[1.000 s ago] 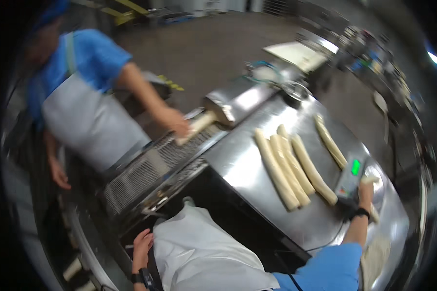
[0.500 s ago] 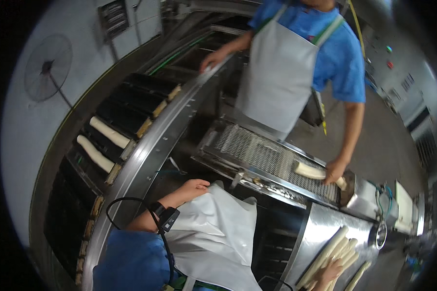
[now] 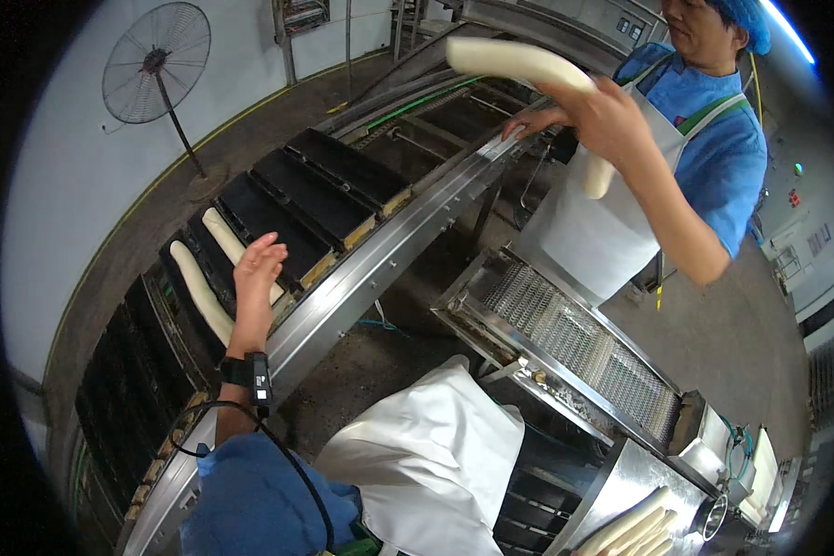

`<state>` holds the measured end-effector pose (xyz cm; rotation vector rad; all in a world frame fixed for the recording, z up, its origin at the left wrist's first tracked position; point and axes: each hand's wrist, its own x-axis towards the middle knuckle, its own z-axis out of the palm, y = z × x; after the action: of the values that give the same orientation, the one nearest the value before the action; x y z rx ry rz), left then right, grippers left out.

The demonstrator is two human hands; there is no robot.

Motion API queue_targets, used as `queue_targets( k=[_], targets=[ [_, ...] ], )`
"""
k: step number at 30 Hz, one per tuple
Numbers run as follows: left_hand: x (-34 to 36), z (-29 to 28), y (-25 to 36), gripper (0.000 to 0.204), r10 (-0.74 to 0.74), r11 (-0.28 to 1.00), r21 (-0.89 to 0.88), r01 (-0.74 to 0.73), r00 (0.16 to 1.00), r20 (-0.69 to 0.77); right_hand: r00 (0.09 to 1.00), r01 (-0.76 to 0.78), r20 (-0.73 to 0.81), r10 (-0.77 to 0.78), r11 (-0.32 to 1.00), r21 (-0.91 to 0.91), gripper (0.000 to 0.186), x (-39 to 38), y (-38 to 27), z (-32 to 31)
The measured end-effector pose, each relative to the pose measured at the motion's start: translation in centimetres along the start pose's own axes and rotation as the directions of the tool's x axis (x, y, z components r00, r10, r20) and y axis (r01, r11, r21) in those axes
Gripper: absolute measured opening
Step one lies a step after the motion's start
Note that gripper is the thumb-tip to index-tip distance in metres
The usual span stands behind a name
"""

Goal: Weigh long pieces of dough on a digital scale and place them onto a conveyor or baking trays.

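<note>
My left hand (image 3: 260, 264), a dark band and small device on its wrist, is over the conveyor with its fingers stretched and slightly curled. It holds nothing. Beneath it and beside it, a long pale dough roll (image 3: 224, 236) lies on a black tray; the hand partly covers this roll, and whether they touch I cannot tell. Another dough roll (image 3: 197, 289) lies to its left. At the lower right, several dough rolls (image 3: 632, 530) rest together on a steel table (image 3: 612, 491). My right hand is out of view.
Across from me, a co-worker's hand (image 3: 612, 120) lifts pale dough (image 3: 519, 63); their other hand touches the steel conveyor rail (image 3: 408, 239). Black trays (image 3: 283, 208) line the conveyor. A mesh belt (image 3: 574, 338) runs toward the steel table. A fan (image 3: 157, 63) stands by the wall.
My left hand has moved from beside my apron out over the conveyor. My right hand has left view. The co-worker has raised dough from the mesh belt.
</note>
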<state>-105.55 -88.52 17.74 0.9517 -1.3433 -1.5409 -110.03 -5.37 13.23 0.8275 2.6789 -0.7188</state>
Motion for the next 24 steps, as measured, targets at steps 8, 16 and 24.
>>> queue_targets(
  k=[8,16,24],
  targets=[
    [1.9,-4.5,0.4,0.048,-0.200,0.849,-0.502,0.167,0.980,-0.013,0.752,0.230,0.258,-0.606,0.609,0.759,0.069,-3.2,-28.9,-1.6],
    [0.2,-7.0,0.6,0.060,-0.285,0.777,-0.588,0.225,0.958,-0.011,0.207,0.325,0.566,-0.798,0.602,0.729,0.092,-20.4,-50.3,2.6],
    [2.9,-5.0,0.0,0.081,-0.291,0.877,-0.439,0.196,0.943,-0.159,-0.392,0.319,0.380,-0.837,0.264,0.910,0.073,-18.5,-58.6,8.9]
  ],
)
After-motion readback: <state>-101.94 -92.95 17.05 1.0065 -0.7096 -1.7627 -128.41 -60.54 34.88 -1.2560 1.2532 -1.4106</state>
